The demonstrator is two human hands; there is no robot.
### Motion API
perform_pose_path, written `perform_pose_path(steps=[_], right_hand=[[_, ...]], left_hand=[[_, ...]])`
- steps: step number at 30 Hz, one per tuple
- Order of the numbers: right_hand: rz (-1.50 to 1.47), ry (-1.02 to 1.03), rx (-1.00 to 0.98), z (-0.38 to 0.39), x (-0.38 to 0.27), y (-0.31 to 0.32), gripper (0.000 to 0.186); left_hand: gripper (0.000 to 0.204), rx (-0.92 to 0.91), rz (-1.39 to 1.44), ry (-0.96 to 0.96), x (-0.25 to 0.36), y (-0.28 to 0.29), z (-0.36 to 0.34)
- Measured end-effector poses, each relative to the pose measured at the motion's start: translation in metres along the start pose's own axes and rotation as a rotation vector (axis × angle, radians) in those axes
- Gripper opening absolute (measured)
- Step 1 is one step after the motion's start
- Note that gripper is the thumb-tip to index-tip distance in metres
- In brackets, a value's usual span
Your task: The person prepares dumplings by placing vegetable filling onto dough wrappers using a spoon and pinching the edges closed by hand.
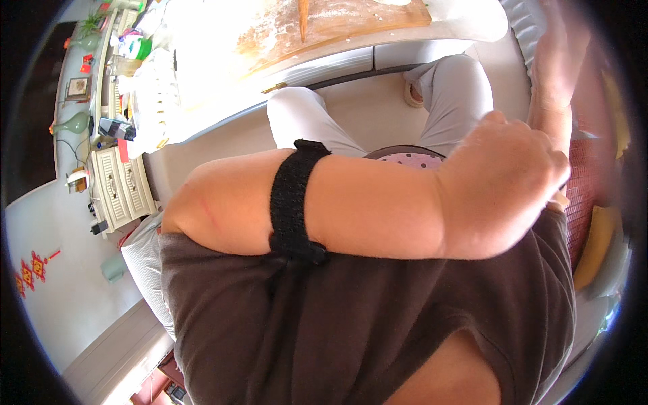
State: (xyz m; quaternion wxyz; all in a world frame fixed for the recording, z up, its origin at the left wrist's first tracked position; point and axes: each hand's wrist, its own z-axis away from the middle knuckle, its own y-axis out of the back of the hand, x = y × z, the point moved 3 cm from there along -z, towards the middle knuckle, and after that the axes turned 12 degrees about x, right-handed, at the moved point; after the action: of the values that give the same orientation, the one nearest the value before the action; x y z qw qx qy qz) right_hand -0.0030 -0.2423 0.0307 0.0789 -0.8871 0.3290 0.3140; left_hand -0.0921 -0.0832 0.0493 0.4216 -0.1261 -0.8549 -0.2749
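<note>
Ornaments (pixel 28 275) illegible; left hand (pixel 503 179) at right arm (pixel 555 123)

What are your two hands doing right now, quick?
Left hand: curled closed; whether it grips anything is hidden.
Right hand: cannot be told; it is blurred at the upper right edge.

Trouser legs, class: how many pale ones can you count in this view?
2: the left trouser leg by the table, and the right trouser leg beside the shoe. The left forearm may hide parts.
</note>
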Motion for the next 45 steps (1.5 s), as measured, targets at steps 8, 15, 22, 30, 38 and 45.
perform_pose_path(steps=[8, 15, 22, 30, 38, 45], right_hand=[[0.108, -0.022, 0.076, 0.008, 0.002, 0.017, 0.046], [-0.008, 0.052, 0.124, 0.005, 0.002, 0.024, 0.054], [-0.022, -0.109, 0.083, 0.031, -0.001, 0.000, 0.030], [-0.169, -0.494, -0.204, 0.050, 0.000, 0.000, 0.026], [-0.825, -1.006, 0.031, 0.007, 0.015, -0.026, 0.025], [-1.766, -0.677, 0.024, -0.069, -0.041, 0.018, 0.039]], left_hand=[[0.012, 0.062, 0.414, 0.188, -0.005, 0.008, -0.057], [0.021, 0.057, 1.013, 0.306, -0.032, 0.054, -0.064], [0.022, 0.452, 1.028, 0.441, -0.061, 0.083, -0.060], [0.024, 0.384, 0.887, 0.345, -0.081, 0.091, -0.044], [0.025, 0.690, 0.792, 0.748, -0.123, 0.079, -0.047], [0.030, 0.701, 0.797, 0.855, -0.128, 0.074, -0.040]])
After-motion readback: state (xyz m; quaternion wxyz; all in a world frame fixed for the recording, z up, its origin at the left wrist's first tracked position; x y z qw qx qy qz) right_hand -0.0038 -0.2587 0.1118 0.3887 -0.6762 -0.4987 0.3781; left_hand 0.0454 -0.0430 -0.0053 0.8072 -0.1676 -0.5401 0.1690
